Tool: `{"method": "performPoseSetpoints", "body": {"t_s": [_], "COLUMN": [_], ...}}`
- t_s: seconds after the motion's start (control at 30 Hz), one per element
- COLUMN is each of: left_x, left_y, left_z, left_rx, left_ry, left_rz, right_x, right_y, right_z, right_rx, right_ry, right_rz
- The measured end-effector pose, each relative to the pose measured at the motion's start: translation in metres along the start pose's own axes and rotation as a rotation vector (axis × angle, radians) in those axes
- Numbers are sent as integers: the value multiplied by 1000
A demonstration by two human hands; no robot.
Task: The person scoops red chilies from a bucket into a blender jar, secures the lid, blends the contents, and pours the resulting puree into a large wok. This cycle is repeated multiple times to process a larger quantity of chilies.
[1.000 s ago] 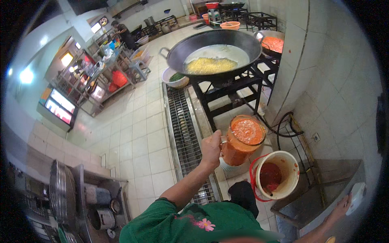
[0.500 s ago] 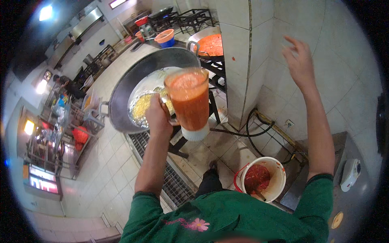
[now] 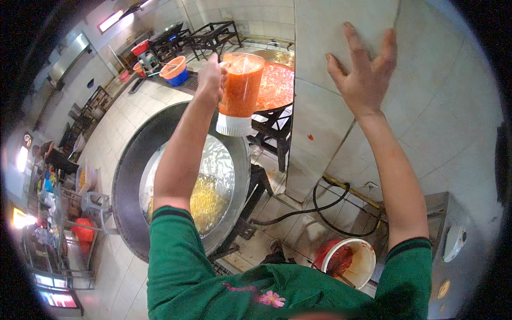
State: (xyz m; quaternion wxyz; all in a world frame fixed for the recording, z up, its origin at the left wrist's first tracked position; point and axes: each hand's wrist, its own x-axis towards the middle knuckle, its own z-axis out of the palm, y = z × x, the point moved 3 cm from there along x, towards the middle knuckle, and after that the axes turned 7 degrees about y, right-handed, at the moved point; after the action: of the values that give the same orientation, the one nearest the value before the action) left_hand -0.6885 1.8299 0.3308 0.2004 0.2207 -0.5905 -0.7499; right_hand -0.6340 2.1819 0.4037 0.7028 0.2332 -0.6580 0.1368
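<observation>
My left hand is closed round the handle of a clear blender jar with a white ribbed base. Orange-red blended sauce nearly fills the jar, which is almost upright. Just behind it, a wide pan of red sauce sits on a black metal stand, partly hidden by the jar and the pillar. My right hand is raised with fingers spread and nothing in it, in front of the tiled pillar; whether it touches the tiles I cannot tell. Below my left forearm stands a large dark wok with bubbling oil and yellow bits.
A white bucket with red paste stands low by my right side. A black hose loops over the floor by the wall. The tiled pillar borders the red pan. An orange basket in a blue tub stands farther back.
My view has moved forward, toward the red pan. The jar has gone up and away from over the wok, to beside the red sauce. My right hand has come left, fingers spreading.
</observation>
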Motion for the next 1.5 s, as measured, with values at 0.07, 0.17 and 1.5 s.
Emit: {"method": "performPoseSetpoints", "body": {"t_s": [0.07, 0.17, 1.5], "left_x": [58, 127, -222], "left_y": [6, 2, 69], "left_z": [31, 75, -82], "left_rx": [127, 521, 180], "left_ry": [-205, -292, -11], "left_rz": [-156, -134, 269], "right_x": [-4, -8, -186], "right_y": [2, 4, -20], "right_z": [5, 10, -223], "right_rx": [-56, -65, 495], "right_ry": [-10, -11, -674], "right_rz": [0, 6, 531]}}
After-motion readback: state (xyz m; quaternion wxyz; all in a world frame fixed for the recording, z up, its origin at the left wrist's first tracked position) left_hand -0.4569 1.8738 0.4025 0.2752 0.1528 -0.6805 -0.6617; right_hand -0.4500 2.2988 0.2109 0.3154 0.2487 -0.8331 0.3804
